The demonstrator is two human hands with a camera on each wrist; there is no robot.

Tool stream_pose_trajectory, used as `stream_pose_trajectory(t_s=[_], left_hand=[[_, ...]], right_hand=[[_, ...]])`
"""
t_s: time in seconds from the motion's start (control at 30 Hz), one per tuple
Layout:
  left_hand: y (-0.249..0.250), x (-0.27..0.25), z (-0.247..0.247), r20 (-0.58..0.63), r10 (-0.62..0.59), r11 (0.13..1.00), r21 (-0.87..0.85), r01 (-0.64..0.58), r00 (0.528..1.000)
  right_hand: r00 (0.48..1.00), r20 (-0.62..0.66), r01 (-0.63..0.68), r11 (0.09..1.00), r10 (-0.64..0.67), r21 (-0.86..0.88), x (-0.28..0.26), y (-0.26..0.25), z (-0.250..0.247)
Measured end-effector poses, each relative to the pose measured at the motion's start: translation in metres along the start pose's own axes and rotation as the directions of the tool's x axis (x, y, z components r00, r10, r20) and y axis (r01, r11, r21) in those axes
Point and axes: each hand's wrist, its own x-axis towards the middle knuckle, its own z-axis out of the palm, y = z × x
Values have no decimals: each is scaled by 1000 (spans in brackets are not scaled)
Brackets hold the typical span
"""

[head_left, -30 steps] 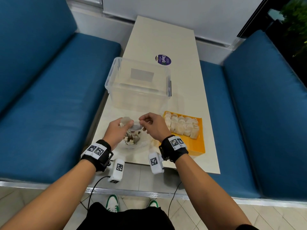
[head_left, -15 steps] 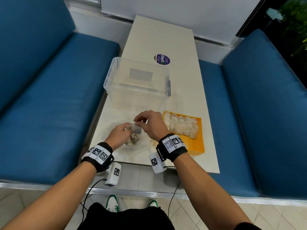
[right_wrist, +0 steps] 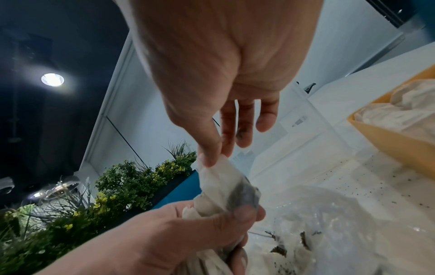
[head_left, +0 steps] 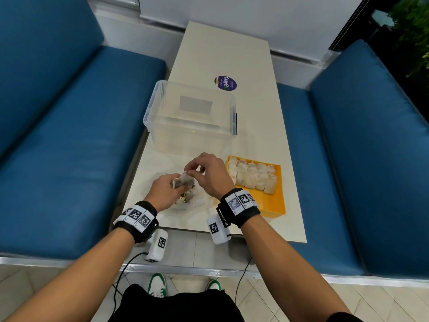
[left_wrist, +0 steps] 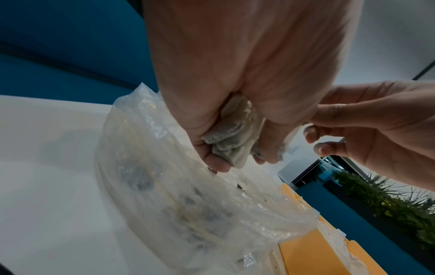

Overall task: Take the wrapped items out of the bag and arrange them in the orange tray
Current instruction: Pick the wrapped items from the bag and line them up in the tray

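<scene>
My left hand grips a small bunch of white wrapped items just above the clear plastic bag on the table. The right hand pinches the top corner of one wrapped item between thumb and forefinger while the left still holds its lower end. To the right sits the orange tray with several wrapped items lined up in its far half.
A clear plastic storage box stands just behind the hands. A purple round sticker lies farther back on the cream table. Blue bench seats flank the table. Dark crumbs speckle the tabletop near the tray.
Both hands have drawn together over the bag; the right hand now pinches the top of an item that the left hand holds up.
</scene>
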Motion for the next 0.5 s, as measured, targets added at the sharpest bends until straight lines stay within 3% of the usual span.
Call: stream_pose_trajectory(t_s=[0.23, 0.4, 0.5], left_hand=[[1, 0, -1, -29, -27, 996, 89, 29, 999], [1, 3, -3, -62, -48, 996, 69, 53, 997], [-1, 5, -3, -59, -52, 996, 75, 56, 997]], right_hand=[[999, -31, -27, 999, 28, 32, -4, 3, -11], [979, -153, -130, 991, 135, 41, -19, 37, -49], [963, -119, -244, 970, 241, -12, -34, 64, -77]])
